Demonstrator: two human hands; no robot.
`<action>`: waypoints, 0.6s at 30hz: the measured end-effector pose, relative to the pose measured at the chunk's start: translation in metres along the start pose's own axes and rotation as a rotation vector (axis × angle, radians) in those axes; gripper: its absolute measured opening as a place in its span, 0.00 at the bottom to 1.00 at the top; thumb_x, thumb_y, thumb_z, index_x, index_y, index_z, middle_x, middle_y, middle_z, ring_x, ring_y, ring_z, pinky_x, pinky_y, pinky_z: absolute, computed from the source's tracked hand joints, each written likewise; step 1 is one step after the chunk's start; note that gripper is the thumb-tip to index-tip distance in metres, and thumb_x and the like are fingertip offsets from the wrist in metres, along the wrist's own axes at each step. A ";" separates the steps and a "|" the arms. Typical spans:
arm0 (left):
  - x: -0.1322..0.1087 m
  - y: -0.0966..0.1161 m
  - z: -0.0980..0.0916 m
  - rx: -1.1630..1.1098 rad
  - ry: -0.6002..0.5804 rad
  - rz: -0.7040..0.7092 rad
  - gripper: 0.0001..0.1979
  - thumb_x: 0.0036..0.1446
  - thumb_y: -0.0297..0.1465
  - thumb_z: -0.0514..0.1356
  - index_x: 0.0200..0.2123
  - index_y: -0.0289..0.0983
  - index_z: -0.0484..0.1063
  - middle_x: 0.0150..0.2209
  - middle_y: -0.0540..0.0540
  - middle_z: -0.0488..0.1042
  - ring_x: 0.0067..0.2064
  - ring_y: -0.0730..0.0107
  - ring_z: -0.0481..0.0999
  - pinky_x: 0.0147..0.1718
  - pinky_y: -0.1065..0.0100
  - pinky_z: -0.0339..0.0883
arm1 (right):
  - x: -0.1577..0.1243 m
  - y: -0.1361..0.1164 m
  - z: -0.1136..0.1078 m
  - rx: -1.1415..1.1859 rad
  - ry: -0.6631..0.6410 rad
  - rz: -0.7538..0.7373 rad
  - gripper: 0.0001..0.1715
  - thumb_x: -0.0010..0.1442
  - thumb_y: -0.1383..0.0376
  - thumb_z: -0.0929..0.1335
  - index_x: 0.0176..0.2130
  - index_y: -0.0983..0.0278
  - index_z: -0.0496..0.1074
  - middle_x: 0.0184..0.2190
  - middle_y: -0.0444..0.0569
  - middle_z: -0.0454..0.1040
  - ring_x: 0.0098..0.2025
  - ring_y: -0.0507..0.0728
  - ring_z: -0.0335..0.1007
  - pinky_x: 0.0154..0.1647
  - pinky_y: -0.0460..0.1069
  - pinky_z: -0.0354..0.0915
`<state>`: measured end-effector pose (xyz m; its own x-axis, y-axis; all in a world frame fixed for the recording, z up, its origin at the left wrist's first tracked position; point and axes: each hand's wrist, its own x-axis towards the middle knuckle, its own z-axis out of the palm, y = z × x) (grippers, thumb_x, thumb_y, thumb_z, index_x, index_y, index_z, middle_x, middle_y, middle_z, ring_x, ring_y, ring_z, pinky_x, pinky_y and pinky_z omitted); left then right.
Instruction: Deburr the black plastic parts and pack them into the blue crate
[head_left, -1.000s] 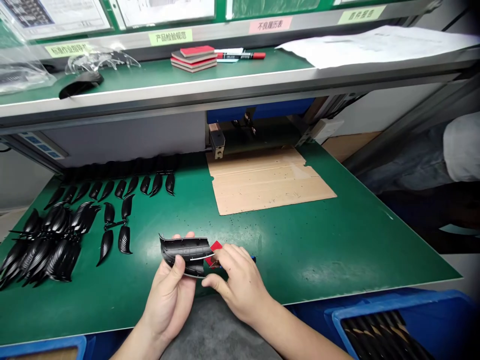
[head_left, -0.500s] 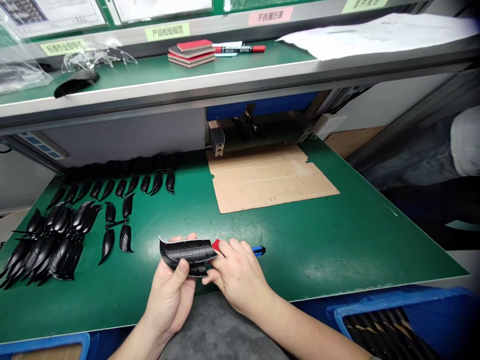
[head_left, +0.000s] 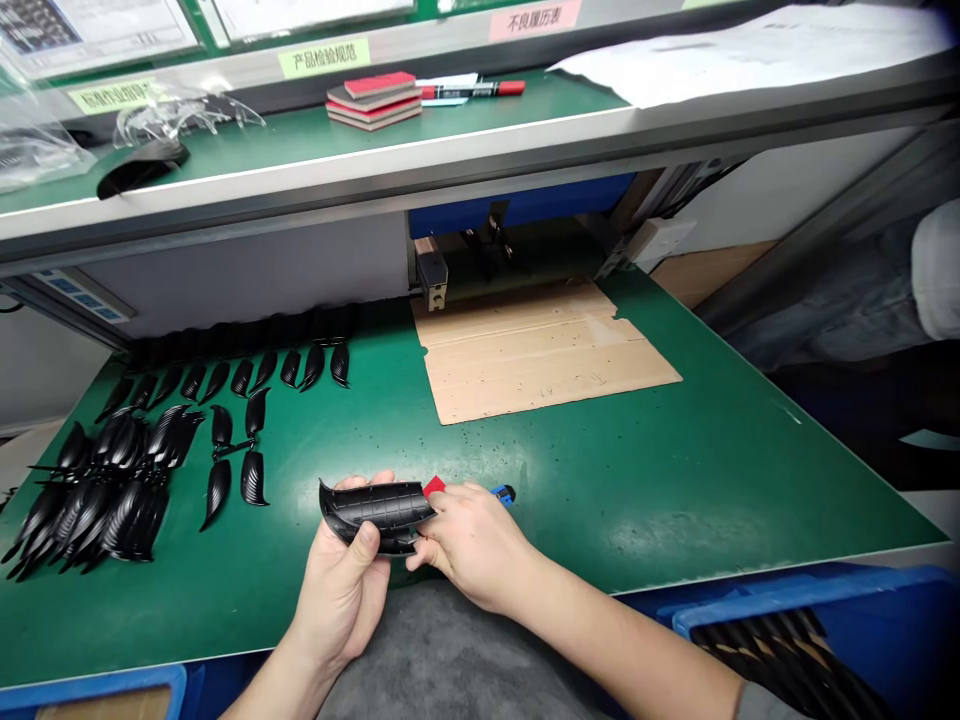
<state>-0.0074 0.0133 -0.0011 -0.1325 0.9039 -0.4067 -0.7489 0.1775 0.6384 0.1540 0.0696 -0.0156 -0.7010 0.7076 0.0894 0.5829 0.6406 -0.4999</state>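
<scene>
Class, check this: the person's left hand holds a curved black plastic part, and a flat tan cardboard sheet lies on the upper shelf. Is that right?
Not quite: the flat tan cardboard sheet lies on the green tabletop, as the head view shows. The left hand holds the curved black plastic part.

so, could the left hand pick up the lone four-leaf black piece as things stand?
Probably not: the left hand is holding the curved black part. Freed, it likely could; the four-leaf black piece lies nearby with nothing visible between.

Green workbench (head_left: 675, 480); metal-edged green shelf (head_left: 292, 140) above; pale panel (head_left: 277, 260) behind.
</scene>
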 end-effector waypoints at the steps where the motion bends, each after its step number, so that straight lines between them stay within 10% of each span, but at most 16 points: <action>1: 0.000 0.001 0.001 -0.013 0.008 0.004 0.21 0.49 0.30 0.68 0.47 0.48 0.69 0.52 0.48 0.73 0.52 0.61 0.72 0.57 0.53 0.60 | 0.000 0.000 0.000 0.067 0.001 -0.014 0.32 0.64 0.44 0.55 0.27 0.62 0.71 0.27 0.46 0.72 0.30 0.54 0.65 0.32 0.49 0.54; 9: 0.000 0.004 0.004 -0.083 0.055 -0.008 0.20 0.48 0.33 0.68 0.46 0.50 0.71 0.56 0.52 0.71 0.53 0.61 0.72 0.58 0.57 0.59 | -0.002 -0.017 0.009 0.449 0.181 0.137 0.40 0.57 0.35 0.50 0.37 0.64 0.67 0.35 0.51 0.69 0.37 0.57 0.63 0.40 0.52 0.61; 18: 0.002 0.023 -0.023 -0.286 0.149 0.191 0.16 0.57 0.27 0.61 0.49 0.45 0.69 0.54 0.47 0.72 0.55 0.66 0.71 0.58 0.61 0.57 | -0.012 -0.006 0.003 0.840 -0.234 0.118 0.24 0.61 0.45 0.61 0.32 0.62 0.66 0.29 0.44 0.67 0.32 0.54 0.63 0.34 0.46 0.62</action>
<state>-0.0396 0.0098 -0.0020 -0.3643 0.8399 -0.4023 -0.8502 -0.1235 0.5118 0.1571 0.0562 -0.0162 -0.7751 0.6170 -0.1360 0.2263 0.0702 -0.9715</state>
